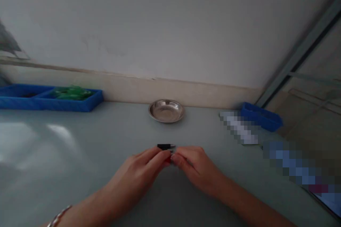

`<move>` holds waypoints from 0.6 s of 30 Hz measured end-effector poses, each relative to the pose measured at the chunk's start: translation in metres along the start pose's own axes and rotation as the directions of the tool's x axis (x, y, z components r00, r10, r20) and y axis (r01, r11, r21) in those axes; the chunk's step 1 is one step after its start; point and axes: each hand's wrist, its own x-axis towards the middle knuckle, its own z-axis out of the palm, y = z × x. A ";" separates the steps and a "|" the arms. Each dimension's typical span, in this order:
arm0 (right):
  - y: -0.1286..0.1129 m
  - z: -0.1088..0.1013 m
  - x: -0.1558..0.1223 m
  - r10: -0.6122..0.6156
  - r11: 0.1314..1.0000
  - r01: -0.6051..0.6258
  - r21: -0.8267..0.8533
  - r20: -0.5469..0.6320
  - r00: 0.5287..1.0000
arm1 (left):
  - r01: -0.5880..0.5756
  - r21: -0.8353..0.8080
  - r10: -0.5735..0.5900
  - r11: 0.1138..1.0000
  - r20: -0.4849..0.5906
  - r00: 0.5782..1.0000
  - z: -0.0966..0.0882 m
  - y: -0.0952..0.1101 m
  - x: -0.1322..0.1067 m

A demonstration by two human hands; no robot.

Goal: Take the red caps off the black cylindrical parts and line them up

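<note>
My left hand [144, 170] and my right hand [193, 166] meet fingertip to fingertip over the grey table [80, 170]. Between the fingertips sits a small red piece [168, 159], pinched from both sides. A small black part with a metal tip [165, 146] shows just above the fingers; whether it lies on the table or joins the red piece I cannot tell. A bracelet hangs on my left wrist.
A shallow steel dish [166, 110] stands near the back wall. A blue tray [50, 97] with green pieces sits at the back left. A smaller blue bin [262, 116] is at the back right, beside blurred patches.
</note>
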 end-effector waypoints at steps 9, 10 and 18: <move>0.008 0.004 -0.006 -0.016 1.000 0.015 -0.009 -0.067 0.998 | 0.091 -0.048 -0.090 0.995 0.021 0.996 0.004 0.001 -0.004; 0.008 0.004 -0.007 -0.026 1.000 0.025 -0.012 -0.075 0.997 | 0.093 -0.051 -0.092 0.994 0.030 0.995 0.004 0.001 -0.004; 0.005 -0.002 -0.008 0.029 0.999 -0.032 -0.028 -0.075 0.997 | 0.077 -0.044 -0.077 0.996 0.004 0.997 0.006 -0.001 -0.004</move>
